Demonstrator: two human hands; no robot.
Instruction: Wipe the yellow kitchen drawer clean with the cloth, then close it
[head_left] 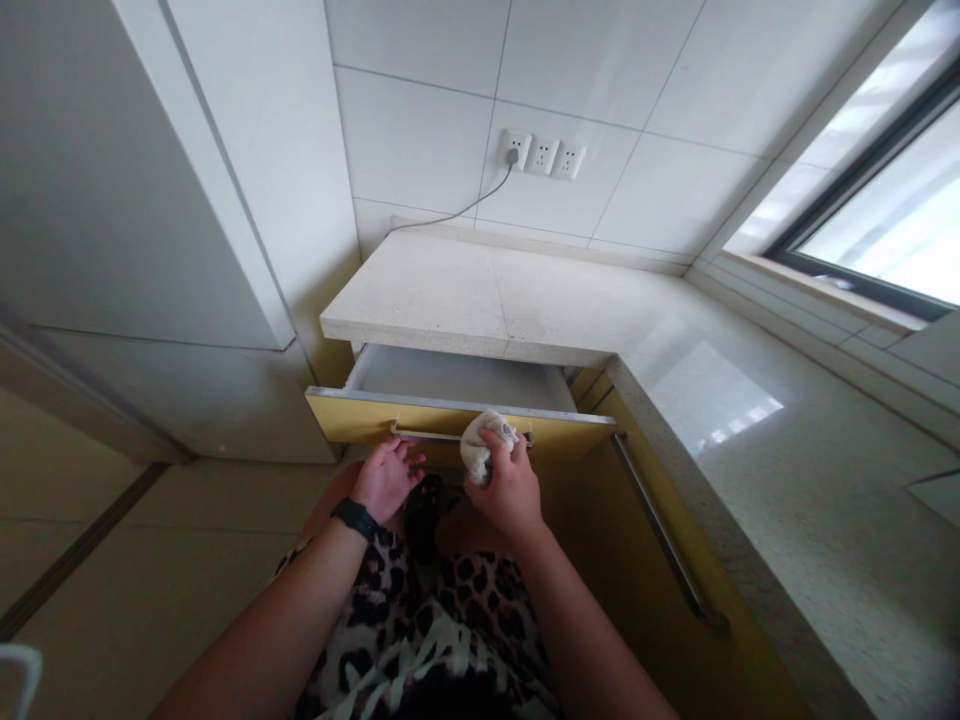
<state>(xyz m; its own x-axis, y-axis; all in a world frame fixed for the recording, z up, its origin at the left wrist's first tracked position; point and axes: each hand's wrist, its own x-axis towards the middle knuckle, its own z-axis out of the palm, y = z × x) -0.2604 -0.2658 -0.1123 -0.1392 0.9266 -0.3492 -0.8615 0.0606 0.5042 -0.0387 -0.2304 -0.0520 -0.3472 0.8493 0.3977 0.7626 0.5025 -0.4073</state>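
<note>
A yellow-fronted drawer (352,412) stands pulled out beneath the countertop, and its pale interior shows from above. Across its front runs a metal bar handle (431,434). My right hand (514,490) is closed around a crumpled whitish cloth (475,450), which is at the drawer front over the right part of the handle. Just below the handle's left end is my left hand (388,478), palm up with fingers apart and slightly curled, holding nothing. Whether its fingertips touch the handle I cannot tell.
The pale countertop (435,280) forms a corner and runs along the right. A cabinet with a long vertical handle (664,530) borders my right arm. A cord (465,207) leads to wall sockets (541,155). Tall white panels (247,130) rise at left; a window (892,210) is at right.
</note>
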